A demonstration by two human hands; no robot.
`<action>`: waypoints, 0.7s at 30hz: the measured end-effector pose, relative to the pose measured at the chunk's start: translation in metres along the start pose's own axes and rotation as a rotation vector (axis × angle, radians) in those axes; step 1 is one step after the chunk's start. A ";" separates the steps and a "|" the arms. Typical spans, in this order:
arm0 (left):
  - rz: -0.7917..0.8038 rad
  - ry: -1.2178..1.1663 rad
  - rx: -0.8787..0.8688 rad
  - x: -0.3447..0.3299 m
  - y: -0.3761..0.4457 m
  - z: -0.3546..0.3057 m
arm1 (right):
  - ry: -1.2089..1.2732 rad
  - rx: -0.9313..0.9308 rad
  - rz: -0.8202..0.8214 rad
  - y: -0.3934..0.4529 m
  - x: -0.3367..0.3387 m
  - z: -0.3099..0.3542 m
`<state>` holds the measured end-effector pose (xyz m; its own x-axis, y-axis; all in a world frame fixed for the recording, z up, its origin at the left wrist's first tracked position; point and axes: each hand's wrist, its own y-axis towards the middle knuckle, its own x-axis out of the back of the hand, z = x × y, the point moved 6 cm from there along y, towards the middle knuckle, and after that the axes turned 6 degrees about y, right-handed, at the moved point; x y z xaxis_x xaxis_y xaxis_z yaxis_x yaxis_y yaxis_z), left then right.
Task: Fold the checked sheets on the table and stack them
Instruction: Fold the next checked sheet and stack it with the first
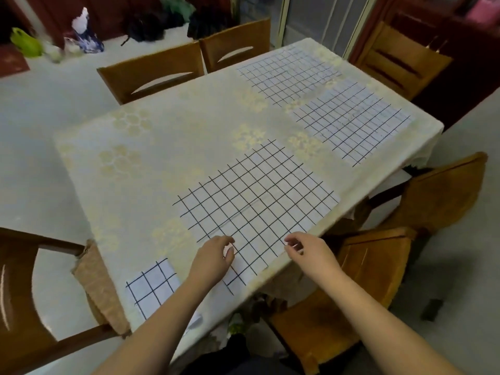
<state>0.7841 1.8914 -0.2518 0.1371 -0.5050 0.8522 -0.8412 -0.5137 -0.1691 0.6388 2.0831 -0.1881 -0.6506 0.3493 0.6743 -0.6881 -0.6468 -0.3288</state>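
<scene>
Both hands, left (213,259) and right (311,253), pinching near edge of unfolded checked sheet (257,204) flat on tabletop (151,147); folded sheet (154,285) beside.

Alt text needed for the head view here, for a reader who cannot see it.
Both hands, left hand and right hand, reach to the near edge of an unfolded checked sheet on a table. Two more sheets lie farther off; a folded sheet lies near left.

Three unfolded checked sheets lie on the table: one (257,204) under both hands, two (288,73) (351,120) well beyond them. One folded sheet (153,284) sits left of the left hand (213,259). Six wooden chairs surround the table.
</scene>
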 end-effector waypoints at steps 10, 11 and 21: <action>-0.090 0.054 0.132 -0.014 -0.002 0.006 | -0.160 0.245 0.132 0.095 0.019 -0.003; -0.105 0.065 0.155 -0.014 -0.003 0.005 | -0.159 0.276 0.147 0.104 0.019 -0.004; -0.206 0.071 0.414 -0.022 -0.022 -0.019 | -0.240 0.433 0.252 0.150 0.023 -0.024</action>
<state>0.7901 1.9270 -0.2576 0.2312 -0.3224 0.9179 -0.5183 -0.8393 -0.1642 0.5135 2.0106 -0.2378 -0.6512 0.0163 0.7587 -0.2932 -0.9276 -0.2317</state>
